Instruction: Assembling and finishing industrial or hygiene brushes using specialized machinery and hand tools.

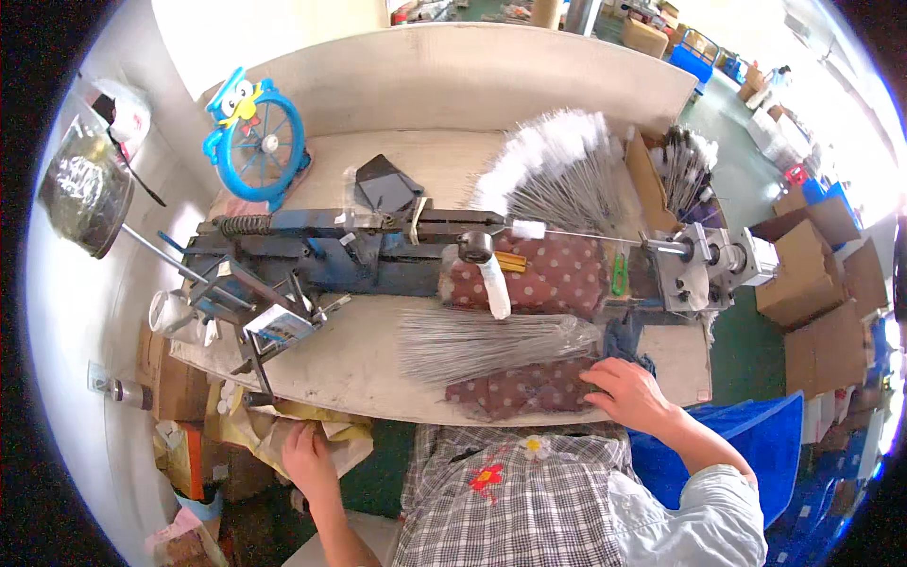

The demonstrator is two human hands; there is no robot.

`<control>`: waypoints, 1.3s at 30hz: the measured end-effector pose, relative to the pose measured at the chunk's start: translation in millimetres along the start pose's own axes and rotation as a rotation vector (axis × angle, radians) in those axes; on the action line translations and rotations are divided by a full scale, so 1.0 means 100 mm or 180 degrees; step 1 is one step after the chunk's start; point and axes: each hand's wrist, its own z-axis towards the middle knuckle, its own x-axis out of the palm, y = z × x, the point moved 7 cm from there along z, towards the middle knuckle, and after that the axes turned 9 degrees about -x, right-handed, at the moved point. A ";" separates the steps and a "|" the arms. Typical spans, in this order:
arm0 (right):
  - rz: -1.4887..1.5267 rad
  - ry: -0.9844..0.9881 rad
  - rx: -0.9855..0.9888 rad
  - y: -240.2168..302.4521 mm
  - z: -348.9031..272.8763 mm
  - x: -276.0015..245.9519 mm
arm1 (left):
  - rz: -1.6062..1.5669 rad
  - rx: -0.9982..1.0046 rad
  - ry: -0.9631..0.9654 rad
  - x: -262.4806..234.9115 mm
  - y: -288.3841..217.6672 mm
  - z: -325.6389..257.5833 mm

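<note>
My left hand [310, 458] is down at the table's front left, over a pale yellow cloth or bag [345, 439]; its fingertips are partly hidden there. Fingers stretched out, my right hand [628, 389] lies at the front edge by a brown spotted cloth [515, 392] and holds nothing visible. A bundle of thin metal wires [482, 345] rests on that cloth. Behind it, a wire with a white bristle tip [529, 229] spans a long dark metal machine [378, 260] and the rotary head [704, 265] at right. A white-handled lever [495, 288] points toward me.
White-tipped wire brushes [567, 175] are fanned at the back, beside a cardboard box [652, 184] of darker brushes. A blue duck-topped wheel [257, 142] stands back left. A metal bracket [279, 321] juts out at left. A blue bin [746, 454] sits right of my lap.
</note>
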 end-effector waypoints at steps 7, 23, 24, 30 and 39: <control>0.0286 -0.0123 0.0087 -0.22 -0.08 0.20 | -0.2223 0.2800 0.1407 0.08 -2.61 -0.60; 0.0386 -0.0089 0.0276 -0.36 -0.06 0.28 | -0.1210 0.4013 0.1583 0.49 -2.45 -0.56; 0.0388 -0.0094 0.0281 -0.37 -0.06 0.30 | -0.1163 0.3952 0.1571 0.46 -2.36 -0.53; 0.0241 -0.0290 0.0173 -0.35 -0.11 0.23 | -0.0637 0.3882 0.0939 0.43 -1.73 -0.39; 0.0423 -0.0010 0.0333 -0.37 -0.05 0.30 | 0.0246 0.2640 0.0444 0.30 -0.76 0.23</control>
